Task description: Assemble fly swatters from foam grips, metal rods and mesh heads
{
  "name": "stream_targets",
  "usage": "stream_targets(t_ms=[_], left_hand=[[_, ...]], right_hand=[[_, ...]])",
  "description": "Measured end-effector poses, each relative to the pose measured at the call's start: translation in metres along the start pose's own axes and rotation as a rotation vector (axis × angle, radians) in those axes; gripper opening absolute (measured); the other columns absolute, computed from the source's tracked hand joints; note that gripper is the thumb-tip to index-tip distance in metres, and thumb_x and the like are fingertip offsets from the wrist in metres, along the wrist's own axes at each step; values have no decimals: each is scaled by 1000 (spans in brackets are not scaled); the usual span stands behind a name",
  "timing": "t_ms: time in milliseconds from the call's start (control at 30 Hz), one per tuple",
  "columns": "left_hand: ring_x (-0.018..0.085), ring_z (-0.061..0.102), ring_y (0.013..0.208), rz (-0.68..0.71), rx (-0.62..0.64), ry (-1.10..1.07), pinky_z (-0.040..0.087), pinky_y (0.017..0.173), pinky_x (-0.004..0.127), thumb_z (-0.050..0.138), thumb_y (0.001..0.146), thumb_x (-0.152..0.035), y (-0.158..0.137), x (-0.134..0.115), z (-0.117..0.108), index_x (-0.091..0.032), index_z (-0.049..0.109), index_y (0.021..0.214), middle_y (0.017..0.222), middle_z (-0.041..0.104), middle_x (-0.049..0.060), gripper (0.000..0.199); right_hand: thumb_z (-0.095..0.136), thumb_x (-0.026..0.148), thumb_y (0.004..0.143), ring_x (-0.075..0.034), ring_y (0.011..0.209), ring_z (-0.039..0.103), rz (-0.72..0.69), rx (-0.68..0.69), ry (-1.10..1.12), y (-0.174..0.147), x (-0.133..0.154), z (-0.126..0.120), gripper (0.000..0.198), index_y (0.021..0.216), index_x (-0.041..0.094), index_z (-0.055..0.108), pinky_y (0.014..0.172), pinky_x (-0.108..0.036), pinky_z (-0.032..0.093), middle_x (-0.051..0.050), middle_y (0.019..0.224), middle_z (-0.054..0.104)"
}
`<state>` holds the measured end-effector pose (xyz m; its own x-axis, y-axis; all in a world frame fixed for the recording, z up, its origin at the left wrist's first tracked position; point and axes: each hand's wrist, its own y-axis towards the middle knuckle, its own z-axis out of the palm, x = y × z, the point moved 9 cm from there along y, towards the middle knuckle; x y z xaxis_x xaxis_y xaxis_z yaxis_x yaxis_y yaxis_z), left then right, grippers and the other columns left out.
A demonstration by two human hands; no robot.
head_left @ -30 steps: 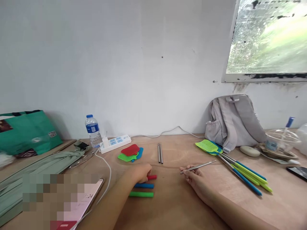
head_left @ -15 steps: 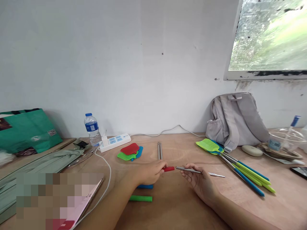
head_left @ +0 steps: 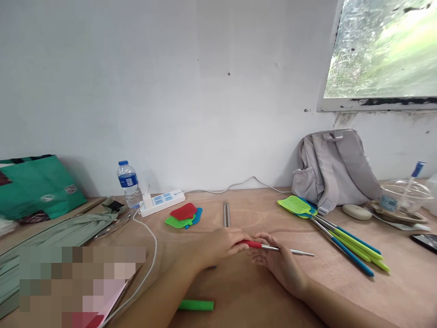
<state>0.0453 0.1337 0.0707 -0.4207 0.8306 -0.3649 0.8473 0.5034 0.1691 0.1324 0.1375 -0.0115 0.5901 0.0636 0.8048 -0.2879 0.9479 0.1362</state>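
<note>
My left hand (head_left: 223,246) is closed around a red handle tube (head_left: 253,244). In my right hand (head_left: 282,266), a thin metal rod (head_left: 302,253) lies between thumb and fingers, its narrow tip pointing right. The rod's left end meets the red tube's mouth; how deep it sits inside I cannot tell. Below my left forearm lies a green handle tube (head_left: 197,305), partly covered. Only a sliver of a blue tube (head_left: 212,266) shows under that hand. Two metal rods (head_left: 226,215) lie beyond it, near a red swatter head (head_left: 184,211), a green one (head_left: 177,222) and a blue one (head_left: 196,217).
Several fly swatters with green heads (head_left: 297,206) and blue or green handles (head_left: 355,256) lie at right, before a grey backpack (head_left: 336,168). A power strip (head_left: 164,202), water bottle (head_left: 129,184) and green bag (head_left: 44,187) stand at left. A white cable (head_left: 155,246) crosses the table.
My left hand has moved right with the red tube, closing the gap to the metal rod; the two now meet. Both hands stay closed on their parts. The view has shifted slightly.
</note>
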Motion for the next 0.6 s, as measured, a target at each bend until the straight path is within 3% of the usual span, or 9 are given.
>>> stream_targets(t_ms=[233,433,600], left_hand=[[14,59,76,-30,-69,-62,39,66,21,49,86,-31,5,-18,6,-20,65,93,86,68,1,21],[14,61,79,-167,-127,-98,42,68,21,50,85,-28,10,-26,21,-22,65,94,90,69,0,19],[20,61,88,-226,-113,1,45,76,27,46,87,-30,9,-32,35,-21,61,102,101,67,5,24]], right_hand=[[50,48,75,-21,69,58,-110,-43,-29,-7,-9,7,33,91,21,62,69,-37,44,-5,81,67],[55,49,71,-25,81,58,-159,-256,-82,-11,-22,-33,29,80,22,65,72,-36,46,-5,80,66],[57,47,71,-25,83,59,-175,-328,-57,-14,-33,-54,26,77,23,65,72,-34,47,-5,77,66]])
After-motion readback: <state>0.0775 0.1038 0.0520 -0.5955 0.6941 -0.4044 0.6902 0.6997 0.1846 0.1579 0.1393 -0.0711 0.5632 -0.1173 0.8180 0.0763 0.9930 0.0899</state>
